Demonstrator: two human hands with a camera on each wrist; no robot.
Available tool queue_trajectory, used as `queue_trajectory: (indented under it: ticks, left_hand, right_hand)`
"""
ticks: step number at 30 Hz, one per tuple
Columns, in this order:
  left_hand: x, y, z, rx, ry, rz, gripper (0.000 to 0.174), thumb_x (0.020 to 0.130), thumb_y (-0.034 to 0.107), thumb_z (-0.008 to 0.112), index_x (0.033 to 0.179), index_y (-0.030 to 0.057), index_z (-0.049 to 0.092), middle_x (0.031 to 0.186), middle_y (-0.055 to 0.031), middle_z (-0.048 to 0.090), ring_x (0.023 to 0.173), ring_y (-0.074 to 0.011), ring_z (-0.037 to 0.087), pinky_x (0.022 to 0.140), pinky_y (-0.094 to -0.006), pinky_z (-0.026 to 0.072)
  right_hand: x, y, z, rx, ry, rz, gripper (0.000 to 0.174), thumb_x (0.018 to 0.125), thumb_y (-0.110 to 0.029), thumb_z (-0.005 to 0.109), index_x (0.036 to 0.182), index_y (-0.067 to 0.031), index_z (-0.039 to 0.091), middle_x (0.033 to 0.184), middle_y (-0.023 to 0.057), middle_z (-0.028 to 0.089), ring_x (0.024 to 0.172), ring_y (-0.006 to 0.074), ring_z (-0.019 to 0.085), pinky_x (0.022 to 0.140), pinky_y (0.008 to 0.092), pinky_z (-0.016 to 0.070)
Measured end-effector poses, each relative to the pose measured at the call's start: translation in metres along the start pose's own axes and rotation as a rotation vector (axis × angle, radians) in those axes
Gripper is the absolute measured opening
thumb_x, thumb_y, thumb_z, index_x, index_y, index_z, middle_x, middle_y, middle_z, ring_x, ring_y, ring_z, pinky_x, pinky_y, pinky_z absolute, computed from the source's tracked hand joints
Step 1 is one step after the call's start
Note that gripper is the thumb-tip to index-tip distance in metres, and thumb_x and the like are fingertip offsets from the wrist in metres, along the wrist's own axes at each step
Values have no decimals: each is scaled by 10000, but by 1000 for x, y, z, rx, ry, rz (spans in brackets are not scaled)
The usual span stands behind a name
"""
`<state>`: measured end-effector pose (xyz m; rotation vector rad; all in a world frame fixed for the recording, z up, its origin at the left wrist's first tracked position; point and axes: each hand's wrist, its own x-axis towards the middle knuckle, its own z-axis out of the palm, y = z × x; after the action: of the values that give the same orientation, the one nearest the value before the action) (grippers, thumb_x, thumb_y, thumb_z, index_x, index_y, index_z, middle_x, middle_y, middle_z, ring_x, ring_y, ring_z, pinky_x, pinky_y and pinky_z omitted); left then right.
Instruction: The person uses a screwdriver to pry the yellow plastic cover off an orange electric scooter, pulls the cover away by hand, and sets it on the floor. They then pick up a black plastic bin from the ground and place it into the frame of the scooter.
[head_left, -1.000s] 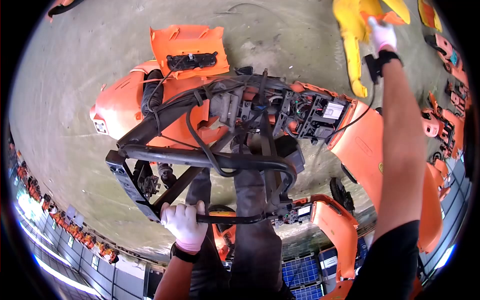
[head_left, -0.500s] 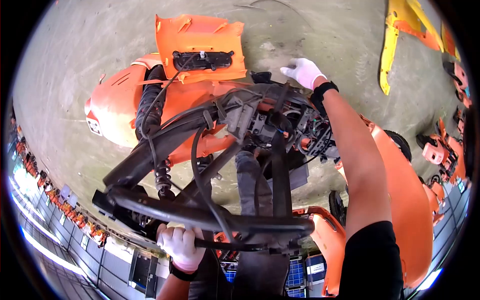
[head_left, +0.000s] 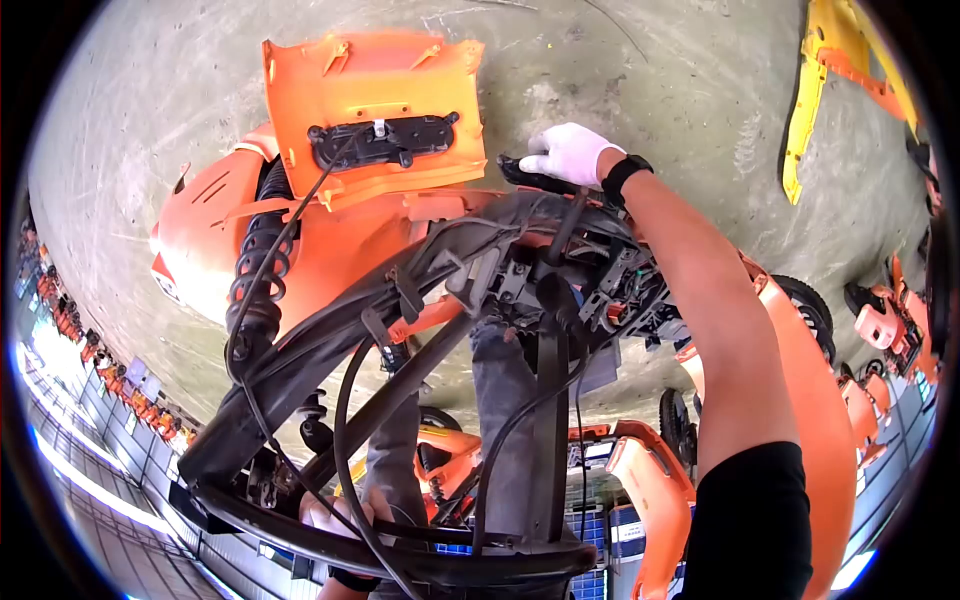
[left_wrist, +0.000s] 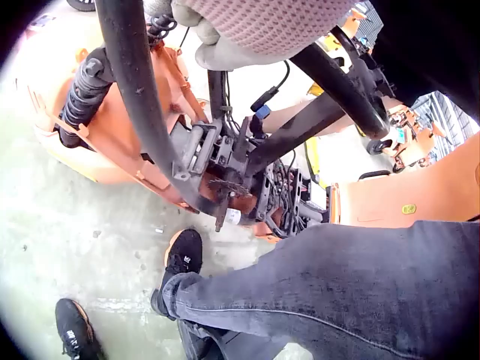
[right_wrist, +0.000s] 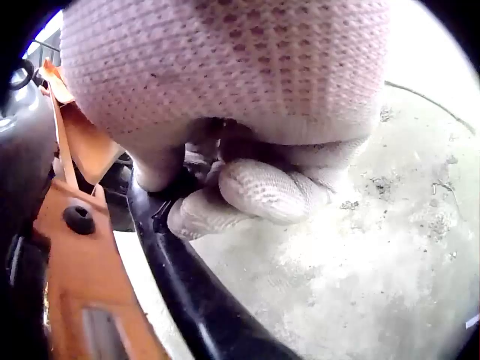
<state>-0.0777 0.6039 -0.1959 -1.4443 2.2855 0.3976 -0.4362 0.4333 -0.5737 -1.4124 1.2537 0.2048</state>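
Observation:
A black tubular scooter frame point(head_left: 560, 455) with wiring and orange body parts fills the middle of the head view. My gloved left hand point(head_left: 345, 512) grips a thin bar at the frame's near end, partly hidden behind a thicker tube; in the left wrist view this glove point(left_wrist: 262, 26) is at the top edge. On the far side, my gloved right hand point(head_left: 572, 155) holds a black curved bar point(right_wrist: 199, 300), its fingers curled in around it in the right wrist view.
An orange panel point(head_left: 300, 90) with a black lamp unit lies beyond the frame, linked by a cable. Yellow panels point(head_left: 805, 120) lie at the upper right. A coil-spring shock absorber point(head_left: 260, 265) is at the left. My legs point(head_left: 510, 420) stand beneath the frame.
My right hand has come from the yellow-and-orange panels at upper right to the black bar on the frame's far side. The frame has tilted, and my left hand now appears lower, partly behind a tube.

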Motion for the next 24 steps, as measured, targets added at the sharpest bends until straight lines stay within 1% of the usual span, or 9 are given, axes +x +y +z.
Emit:
queue_trajectory:
  ticks: [1,4,7,9,15,19,21,22,24]
  left_hand:
    - [2,1,-3,11,-14,-9,277,681,-10,728,683,72,463,646,-127,434,696,-368,530,886,-620,417]
    - [9,2,-13,-43,-100,0,288,690,-11,717,673,65,440,641,-132,422,711,-373,510,853,-605,418]
    - [12,4,-12,-70,-73,-5,296,694,-17,711,669,69,429,638,-125,426,706,-359,502,859,-603,417]
    - [14,5,-15,-96,-94,-31,296,695,-18,711,673,71,429,637,-119,433,688,-351,505,886,-612,412]
    - [-1,4,0,-60,27,-38,287,719,-39,699,696,78,438,654,-109,431,647,-331,509,888,-604,436]
    - [-5,4,5,-76,132,8,292,713,-58,702,693,77,444,659,-113,429,657,-337,509,726,-520,438]
    - [2,2,5,-106,139,8,307,709,-45,716,675,79,438,657,-114,423,651,-339,501,641,-488,403]
    - [4,2,1,-104,94,2,306,715,-29,720,662,78,439,655,-115,419,649,-337,499,610,-479,389]
    - [4,2,-4,-96,51,-2,305,717,-21,721,657,79,440,654,-115,419,654,-336,502,608,-477,387]
  right_hand:
    - [0,-1,-3,1,-5,3,487,881,-453,600,1146,-49,664,1092,205,672,1041,381,617,898,428,475]
    - [0,-4,-8,-60,-60,21,586,864,-475,610,1186,15,640,1128,229,662,1067,373,622,937,408,474]
    - [3,-6,-14,-142,-48,22,603,855,-504,600,1180,1,647,1125,235,659,1062,382,620,930,426,476]
    - [3,-8,-17,-184,-56,55,503,886,-476,571,1176,-75,665,1140,190,665,1075,359,616,923,440,475]
    - [11,0,-17,-200,-76,73,526,887,-500,563,1185,-80,667,1182,178,655,1109,353,605,947,436,469]
    - [11,2,-23,-196,-62,97,541,886,-517,560,1180,-77,668,1192,171,653,1116,353,601,949,438,467]
    - [15,3,-30,-200,-54,92,544,886,-521,559,1179,-75,668,1191,169,653,1116,354,601,949,438,467]
    - [17,4,-32,-208,-52,117,549,885,-526,558,1183,-77,666,1192,170,652,1115,354,601,950,436,467]
    - [15,10,-32,-185,-56,138,561,882,-539,561,1176,-75,668,1188,174,650,1108,355,603,944,435,470]
